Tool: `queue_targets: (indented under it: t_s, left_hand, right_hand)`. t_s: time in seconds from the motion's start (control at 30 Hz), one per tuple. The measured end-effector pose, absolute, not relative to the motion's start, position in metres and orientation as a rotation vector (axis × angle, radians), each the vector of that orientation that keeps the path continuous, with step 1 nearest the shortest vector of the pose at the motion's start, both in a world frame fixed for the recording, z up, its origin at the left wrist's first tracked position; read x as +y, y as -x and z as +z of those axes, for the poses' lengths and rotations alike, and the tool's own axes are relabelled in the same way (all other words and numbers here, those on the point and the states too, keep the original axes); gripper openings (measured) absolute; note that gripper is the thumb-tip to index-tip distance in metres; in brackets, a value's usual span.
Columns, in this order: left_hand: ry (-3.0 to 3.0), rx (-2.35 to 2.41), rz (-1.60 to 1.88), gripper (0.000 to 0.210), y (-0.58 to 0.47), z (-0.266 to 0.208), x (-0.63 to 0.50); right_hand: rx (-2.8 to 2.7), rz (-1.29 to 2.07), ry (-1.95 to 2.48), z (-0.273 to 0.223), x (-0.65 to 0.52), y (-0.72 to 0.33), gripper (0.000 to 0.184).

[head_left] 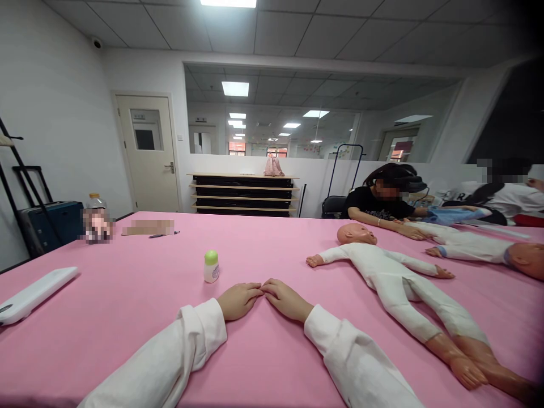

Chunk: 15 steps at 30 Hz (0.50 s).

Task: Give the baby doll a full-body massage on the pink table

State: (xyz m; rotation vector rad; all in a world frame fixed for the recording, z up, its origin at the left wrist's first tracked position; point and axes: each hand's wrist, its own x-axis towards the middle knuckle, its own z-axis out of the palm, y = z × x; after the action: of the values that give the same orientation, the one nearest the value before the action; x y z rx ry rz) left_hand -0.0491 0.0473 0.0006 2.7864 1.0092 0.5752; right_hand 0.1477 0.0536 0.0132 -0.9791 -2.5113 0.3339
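Observation:
My left hand (241, 301) lies palm down on the pink tablecloth (140, 294), its fingers stretched out and nothing held. Opposite it, my right hand (287, 299) rests the same way, and the fingertips of both meet in the middle. Just beyond my left hand stands a small white bottle (211, 270) with a green cap, upright and apart from the fingers. To the right of my right hand, a baby doll (374, 266) in a white suit lies on its back, arms spread and bare feet toward the near right.
A white long device (38, 294) lies at the left edge. Farther back are a capped bottle (96, 215), a pen (164, 234) and a blurred flat item (148, 227). At the far right, a person (382, 195) in black leans over a second doll (476, 243); another person (505, 195) sits beyond.

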Motion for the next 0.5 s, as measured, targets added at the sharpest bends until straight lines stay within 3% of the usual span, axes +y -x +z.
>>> queue_targets:
  t_s: [0.5]
  left_hand:
    - [-2.79, 0.992, 0.586, 0.037, 0.0488, 0.0034, 0.0465]
  right_hand:
    - [-2.496, 0.365, 0.991, 0.0136, 0.0521, -0.1476, 0.025]
